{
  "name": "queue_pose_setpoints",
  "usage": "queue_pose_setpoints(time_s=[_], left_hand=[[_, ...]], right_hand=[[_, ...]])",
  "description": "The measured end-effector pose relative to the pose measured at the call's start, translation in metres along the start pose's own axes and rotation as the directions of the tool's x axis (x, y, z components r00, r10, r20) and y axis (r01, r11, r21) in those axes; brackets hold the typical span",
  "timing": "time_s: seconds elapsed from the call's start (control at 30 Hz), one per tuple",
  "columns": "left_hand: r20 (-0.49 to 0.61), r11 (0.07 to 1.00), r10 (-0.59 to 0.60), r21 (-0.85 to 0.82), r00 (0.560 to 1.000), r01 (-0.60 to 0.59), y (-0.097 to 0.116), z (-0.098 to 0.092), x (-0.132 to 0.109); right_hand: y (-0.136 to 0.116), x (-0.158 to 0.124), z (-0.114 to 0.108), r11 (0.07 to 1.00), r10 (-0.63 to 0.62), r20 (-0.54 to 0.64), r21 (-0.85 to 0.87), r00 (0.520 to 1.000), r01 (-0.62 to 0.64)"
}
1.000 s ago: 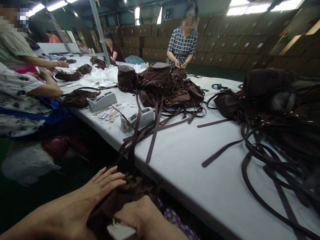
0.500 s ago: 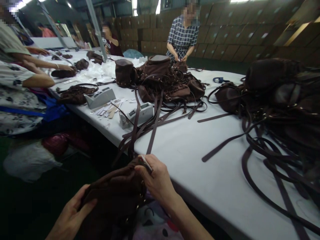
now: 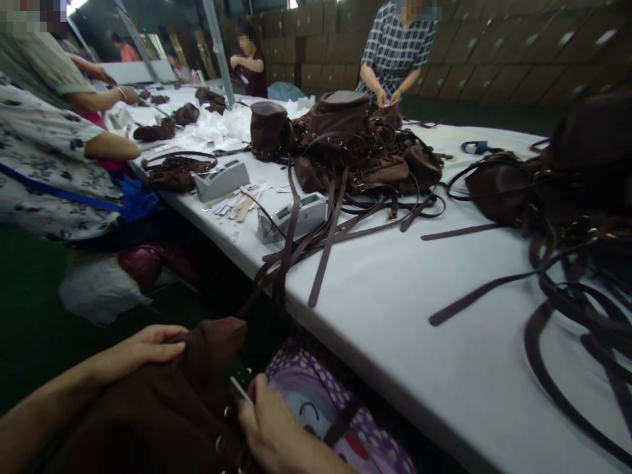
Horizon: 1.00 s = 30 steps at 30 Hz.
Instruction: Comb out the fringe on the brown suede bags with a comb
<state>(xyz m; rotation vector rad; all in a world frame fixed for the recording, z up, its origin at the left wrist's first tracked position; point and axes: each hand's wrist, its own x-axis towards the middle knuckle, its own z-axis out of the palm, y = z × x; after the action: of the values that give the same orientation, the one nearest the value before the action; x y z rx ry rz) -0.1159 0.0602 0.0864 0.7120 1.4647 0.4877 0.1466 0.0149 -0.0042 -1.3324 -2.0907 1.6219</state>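
A dark brown suede bag (image 3: 162, 408) lies on my lap below the table edge. My left hand (image 3: 141, 352) rests on its upper left side, fingers curled over the fabric. At the bag's right edge, beside its metal eyelets, my right hand (image 3: 269, 428) is closed in a pinch on a thin white strip (image 3: 240, 390).
The white table (image 3: 385, 309) carries loose brown straps (image 3: 316, 257), a heap of brown bags (image 3: 355, 145), another heap at right (image 3: 567, 191), and two tape dispensers (image 3: 291, 216). Co-workers stand at left and behind the table. Purple patterned cloth (image 3: 326, 408) covers my lap.
My right hand has dropped from the bag's top near the table edge to its lower right side. The left hand has shifted onto the bag's upper left. The view has swung slightly left.
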Motion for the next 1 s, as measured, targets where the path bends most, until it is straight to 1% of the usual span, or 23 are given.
queue_pose_setpoints(time_s=[0.07,0.13,0.2,0.27,0.33,0.4,0.47,0.5,0.57,0.63,0.7,0.73,0.8,0.87,0.93,1.0], left_hand=[[-0.001,0.997,-0.069,-0.033,0.998,0.069,-0.018,0.010,0.012],[0.030,0.993,-0.102,-0.052,0.994,0.104,-0.041,0.023,0.022],[0.088,0.991,-0.115,-0.059,0.990,0.120,-0.061,0.035,0.029],[0.167,0.991,-0.100,-0.072,0.981,0.113,-0.074,0.042,0.031],[0.208,0.993,-0.066,-0.084,0.976,0.085,-0.080,0.043,0.031],[0.199,0.997,-0.038,-0.058,0.979,0.050,-0.080,0.041,0.028],[0.172,1.000,-0.013,0.006,0.985,0.012,-0.078,0.039,0.025],[0.157,0.999,-0.002,0.040,0.988,-0.004,-0.077,0.038,0.022],[0.137,0.996,0.007,0.086,0.991,-0.019,-0.073,0.038,0.017],[0.124,0.993,-0.004,0.116,0.992,-0.011,-0.068,0.040,0.012],[0.098,0.989,-0.008,0.145,0.995,-0.007,-0.064,0.043,0.006],[0.089,0.989,-0.003,0.151,0.996,-0.011,-0.063,0.045,0.003],[0.070,0.990,0.017,0.136,0.997,-0.027,-0.061,0.048,-0.001],[0.075,0.996,-0.009,0.094,0.997,0.002,-0.061,0.051,-0.004],[0.090,0.996,-0.063,0.065,0.994,0.057,-0.062,0.054,-0.006],[0.109,0.995,-0.089,0.063,0.990,0.083,-0.065,0.056,-0.008]], right_hand=[[0.019,-0.006,-0.006,0.995,0.071,0.016,0.072,0.997,-0.072],[0.037,-0.015,-0.009,0.992,0.084,-0.007,0.096,0.996,-0.083],[0.047,-0.024,-0.014,0.990,0.088,-0.062,0.117,0.994,-0.080],[0.048,-0.026,-0.024,0.983,0.099,-0.107,0.163,0.989,-0.081],[0.039,-0.019,-0.036,0.978,0.118,-0.150,0.186,0.982,-0.089],[0.021,-0.005,-0.048,0.988,0.116,-0.214,0.129,0.970,-0.089],[-0.002,0.010,-0.055,0.997,0.073,-0.264,0.009,0.962,-0.073],[-0.013,0.015,-0.055,0.997,0.039,-0.268,-0.055,0.963,-0.055],[-0.031,0.022,-0.049,0.984,-0.050,-0.207,-0.177,0.977,0.013],[-0.039,0.023,-0.035,0.951,-0.124,-0.083,-0.294,0.989,0.095],[-0.034,0.023,-0.019,0.910,-0.166,0.039,-0.379,0.985,0.168],[-0.029,0.024,-0.011,0.893,-0.165,0.089,-0.410,0.982,0.187],[-0.015,0.027,0.000,0.863,-0.127,0.156,-0.469,0.980,0.187],[-0.001,0.036,0.006,0.834,-0.040,0.165,-0.538,0.985,0.124],[0.011,0.047,0.007,0.812,0.059,0.119,-0.583,0.991,0.022],[0.022,0.061,0.002,0.810,0.127,0.072,-0.583,0.989,-0.061]])
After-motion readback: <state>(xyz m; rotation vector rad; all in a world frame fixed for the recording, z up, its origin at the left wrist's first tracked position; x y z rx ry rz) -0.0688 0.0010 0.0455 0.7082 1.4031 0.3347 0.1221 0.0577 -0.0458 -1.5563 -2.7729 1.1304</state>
